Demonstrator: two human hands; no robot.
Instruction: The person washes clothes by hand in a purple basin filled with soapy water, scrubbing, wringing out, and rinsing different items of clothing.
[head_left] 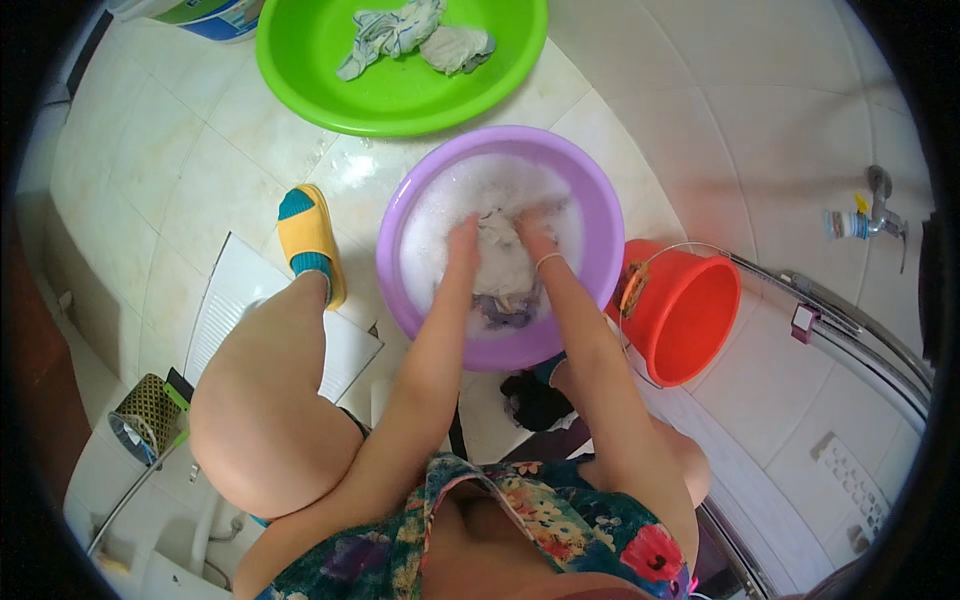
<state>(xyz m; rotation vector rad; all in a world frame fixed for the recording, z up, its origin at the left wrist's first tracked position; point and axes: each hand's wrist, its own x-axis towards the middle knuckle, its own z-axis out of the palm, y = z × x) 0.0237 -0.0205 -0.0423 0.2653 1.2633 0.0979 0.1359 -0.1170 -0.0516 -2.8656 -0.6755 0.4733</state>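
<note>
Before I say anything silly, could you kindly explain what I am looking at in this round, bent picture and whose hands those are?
There is no machine here. The picture comes from a wide camera worn on a person's head, looking down, so the edges bend and the person's own arms and knees come in from below. The person squats on a pale tiled floor. Both hands are in a purple basin full of white suds: the left hand and the right hand each grip a pale wet cloth between them. Behind it stands a green basin with a few crumpled cloths in it. To the right lies an orange bucket, tipped on its side. A foot in a yellow slipper rests to the left of the purple basin.
</note>
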